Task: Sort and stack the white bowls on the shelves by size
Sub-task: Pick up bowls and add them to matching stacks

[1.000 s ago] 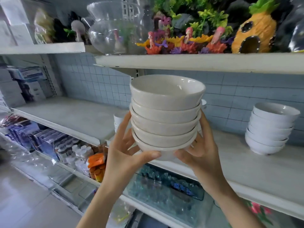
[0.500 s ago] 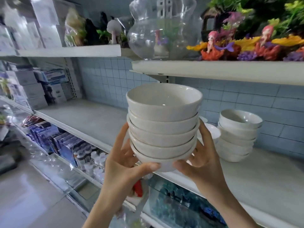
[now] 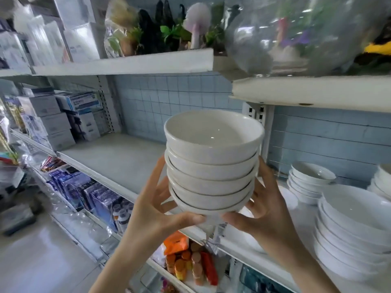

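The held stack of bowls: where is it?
Centre of the head view, the stack of bowls sits between left hand and right hand, left of the wide bowls.

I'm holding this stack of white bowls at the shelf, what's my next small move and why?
Probably lower the stack of five white ceramic bowls, held by left hand and right hand, onto the white shelf board to its left: the right side already carries smaller white bowls and wide white bowls.

held bowl stack (image 3: 212, 163) above shelf (image 3: 114, 153) | plates (image 3: 351, 227) right | boxes (image 3: 63, 117) left
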### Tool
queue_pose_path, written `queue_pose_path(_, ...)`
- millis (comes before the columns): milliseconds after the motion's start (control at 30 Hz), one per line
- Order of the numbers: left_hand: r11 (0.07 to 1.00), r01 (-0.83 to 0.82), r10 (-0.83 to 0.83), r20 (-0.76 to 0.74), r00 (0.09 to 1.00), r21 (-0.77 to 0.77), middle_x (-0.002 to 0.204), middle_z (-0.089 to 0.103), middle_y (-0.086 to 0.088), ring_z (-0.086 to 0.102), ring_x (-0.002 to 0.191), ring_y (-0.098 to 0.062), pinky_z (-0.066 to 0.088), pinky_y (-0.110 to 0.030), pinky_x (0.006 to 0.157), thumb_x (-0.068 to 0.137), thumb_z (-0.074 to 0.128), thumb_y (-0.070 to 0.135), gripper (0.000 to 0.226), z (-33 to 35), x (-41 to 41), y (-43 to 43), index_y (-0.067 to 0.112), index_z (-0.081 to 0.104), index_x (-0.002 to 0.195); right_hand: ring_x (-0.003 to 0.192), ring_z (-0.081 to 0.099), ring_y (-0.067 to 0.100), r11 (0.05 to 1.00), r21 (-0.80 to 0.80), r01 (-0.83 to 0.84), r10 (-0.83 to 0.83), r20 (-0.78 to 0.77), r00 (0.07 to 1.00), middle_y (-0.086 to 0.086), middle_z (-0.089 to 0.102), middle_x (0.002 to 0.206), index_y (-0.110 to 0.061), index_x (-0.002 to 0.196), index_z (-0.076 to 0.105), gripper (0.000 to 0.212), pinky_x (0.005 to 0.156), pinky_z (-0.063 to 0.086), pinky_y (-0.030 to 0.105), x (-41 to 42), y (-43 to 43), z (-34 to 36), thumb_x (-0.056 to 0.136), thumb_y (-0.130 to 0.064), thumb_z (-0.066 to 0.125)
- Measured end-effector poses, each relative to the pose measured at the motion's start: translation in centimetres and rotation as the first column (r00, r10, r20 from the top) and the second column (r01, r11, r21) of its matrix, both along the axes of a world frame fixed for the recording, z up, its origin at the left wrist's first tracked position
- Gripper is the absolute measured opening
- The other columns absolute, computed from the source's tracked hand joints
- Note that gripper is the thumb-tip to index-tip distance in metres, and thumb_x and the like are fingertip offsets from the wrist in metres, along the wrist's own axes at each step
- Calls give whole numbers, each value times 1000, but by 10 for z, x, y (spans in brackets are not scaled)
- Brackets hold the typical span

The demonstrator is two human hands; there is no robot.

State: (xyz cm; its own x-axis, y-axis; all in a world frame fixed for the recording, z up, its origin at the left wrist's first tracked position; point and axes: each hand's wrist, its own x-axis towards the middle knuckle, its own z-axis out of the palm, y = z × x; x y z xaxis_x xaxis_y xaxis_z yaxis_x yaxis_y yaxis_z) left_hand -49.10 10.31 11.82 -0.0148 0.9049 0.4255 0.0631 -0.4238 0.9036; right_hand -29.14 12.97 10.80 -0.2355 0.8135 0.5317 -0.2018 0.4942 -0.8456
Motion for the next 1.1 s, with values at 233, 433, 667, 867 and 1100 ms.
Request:
queue_pose_path(233,1000,-2,1,-6,1000,-11,120,68,3,64,112,-17,50,-52,93,31,93,51,128,-4,-75,33,38,31,143,124,52,9,999,-35,-31,32,45,998,-12,55,133,-53,134,33,103,97,47,28,-70,35,-2,48,-45,90)
queue_pose_path(433,997,71,-71,-39,997,-15,124,65,7,61,115,-14,51,-51,93,35,93,48,127,-4,-156,64,39,29,144,123,52,8,998,-51,36,-34,42,999,-13,55,133,-53,134,32,107,99,45,29,-148,56,-7,45,-46,91)
queue_pose_path(667,985,166,-168,-67,983,-43,123,65,10,62,113,-11,50,-49,94,32,93,50,123,4,-262,95,47,33,139,121,54,7,986,-52,158,-157,29,987,-15,56,132,-53,132,33,104,97,48,29,-254,68,-7,45,-49,90)
queue_pose_path(867,980,196,-198,-67,978,-34,123,65,9,60,117,-13,48,-45,98,34,91,55,124,1,-339,115,45,30,142,121,54,10,978,-73,196,-195,8,981,-13,56,131,-55,129,38,101,87,51,22,-332,81,-10,43,-49,90)
queue_pose_path(1100,972,227,-229,-34,973,-51,124,65,8,61,117,-14,50,-39,97,35,92,51,121,-11,-405,157,47,32,140,120,55,10,977,-109,182,-175,69,982,-14,57,130,-52,131,36,103,90,50,23,-396,124,-15,44,-46,90)
